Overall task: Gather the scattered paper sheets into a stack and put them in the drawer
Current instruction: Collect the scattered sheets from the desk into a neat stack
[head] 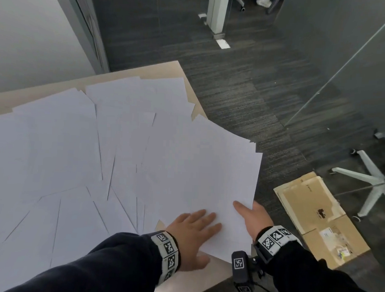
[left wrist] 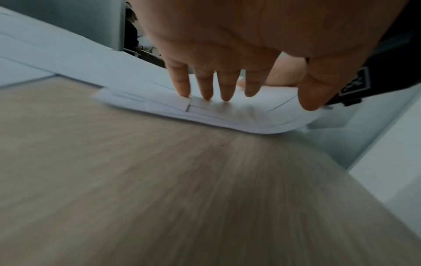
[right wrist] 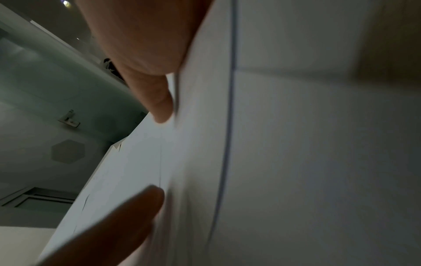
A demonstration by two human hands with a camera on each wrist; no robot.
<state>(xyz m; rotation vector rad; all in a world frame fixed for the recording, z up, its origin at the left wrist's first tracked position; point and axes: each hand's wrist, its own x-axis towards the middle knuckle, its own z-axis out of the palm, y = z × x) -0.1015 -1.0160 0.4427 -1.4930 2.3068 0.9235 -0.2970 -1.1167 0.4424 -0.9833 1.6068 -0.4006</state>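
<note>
Many white paper sheets lie scattered and overlapping across the light wooden table. A loosely gathered bundle of sheets sits at the table's right side and overhangs its edge. My left hand lies flat on the bundle's near part, its straight fingers pressing the bundle down. My right hand holds the bundle's near right edge, thumb on top and fingers underneath. In the right wrist view the thumb and a finger lie against the sheets. No drawer is in view.
Flattened cardboard boxes lie on the dark carpet right of the table. A white chair base stands beyond them by a glass partition. A pale wall rises behind the table's left.
</note>
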